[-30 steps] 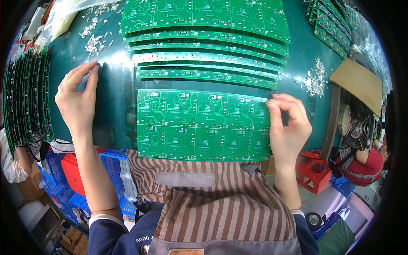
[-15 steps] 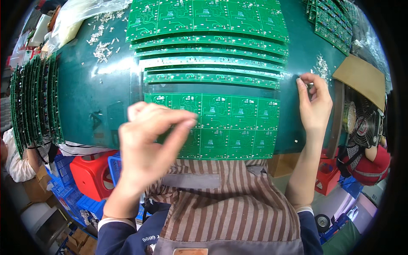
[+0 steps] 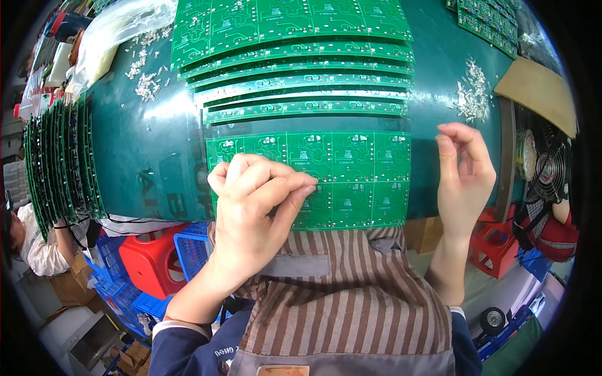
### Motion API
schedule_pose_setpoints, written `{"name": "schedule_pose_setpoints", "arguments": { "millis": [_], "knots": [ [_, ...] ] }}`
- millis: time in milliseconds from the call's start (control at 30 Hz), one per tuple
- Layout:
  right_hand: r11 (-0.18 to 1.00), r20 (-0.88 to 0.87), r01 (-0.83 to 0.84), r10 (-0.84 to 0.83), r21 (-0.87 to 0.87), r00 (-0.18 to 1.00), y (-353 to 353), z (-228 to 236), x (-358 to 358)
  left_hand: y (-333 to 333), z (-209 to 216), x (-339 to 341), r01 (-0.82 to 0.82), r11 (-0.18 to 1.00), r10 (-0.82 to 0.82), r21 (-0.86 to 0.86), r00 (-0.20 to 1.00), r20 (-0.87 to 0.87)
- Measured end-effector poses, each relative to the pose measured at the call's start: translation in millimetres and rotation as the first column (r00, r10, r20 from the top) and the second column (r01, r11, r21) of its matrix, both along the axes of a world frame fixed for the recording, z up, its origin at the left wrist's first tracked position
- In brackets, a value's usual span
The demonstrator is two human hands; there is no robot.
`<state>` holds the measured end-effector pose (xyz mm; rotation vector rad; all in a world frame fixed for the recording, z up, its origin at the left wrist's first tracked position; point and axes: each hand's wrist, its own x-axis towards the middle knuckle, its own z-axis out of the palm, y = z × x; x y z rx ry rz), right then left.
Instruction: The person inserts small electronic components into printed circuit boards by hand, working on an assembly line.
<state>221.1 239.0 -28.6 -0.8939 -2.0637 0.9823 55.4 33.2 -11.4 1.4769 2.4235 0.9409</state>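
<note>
A green circuit-board panel (image 3: 360,203) lies flat on the teal table in front of me. Over its left half is my left hand (image 3: 257,194), thumb and forefinger pinched together close above the board. Whatever the pinch holds is too small to make out. To the right of the panel, my right hand (image 3: 465,166) is raised with its thumb and forefinger nearly meeting; I cannot make out anything between them. Beyond that hand lies a pile of small clear-and-silver components (image 3: 473,94). Overlapping green panels (image 3: 301,80) are fanned out behind the front one.
More small components (image 3: 148,86) are scattered at the far left, beside a plastic bag (image 3: 125,28). Upright populated boards (image 3: 59,163) line the left edge. A brown board (image 3: 539,94) and a fan (image 3: 549,168) stand at right. Red stools (image 3: 147,260) are below the table.
My left hand has moved right and its fingertips have closed over the panel. My right hand has drawn slightly nearer to me, away from the component pile. The whole view has shifted slightly.
</note>
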Motion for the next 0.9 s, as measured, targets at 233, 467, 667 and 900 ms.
{"name": "schedule_pose_setpoints", "arguments": {
  "millis": [233,467,667,900],
  "knots": [
    [0.996,-0.062,-0.077,0.074,-0.051,0.995,-11,-3,8,4,-2,3,-0.016,1.000,0.016,0.007,0.999,-0.041],
    [0.988,-0.098,-0.107,0.096,-0.112,0.991,-18,-1,5,6,-2,4,-0.028,1.000,0.028,0.014,1.000,-0.014],
    [0.980,-0.108,-0.131,0.116,-0.149,0.987,-27,3,3,6,-3,4,-0.022,1.000,0.023,0.014,0.999,-0.047],
    [0.978,-0.102,-0.169,0.157,-0.124,0.982,-32,2,2,6,-4,5,-0.020,1.000,0.020,0.002,0.998,-0.055]
  ]
}}
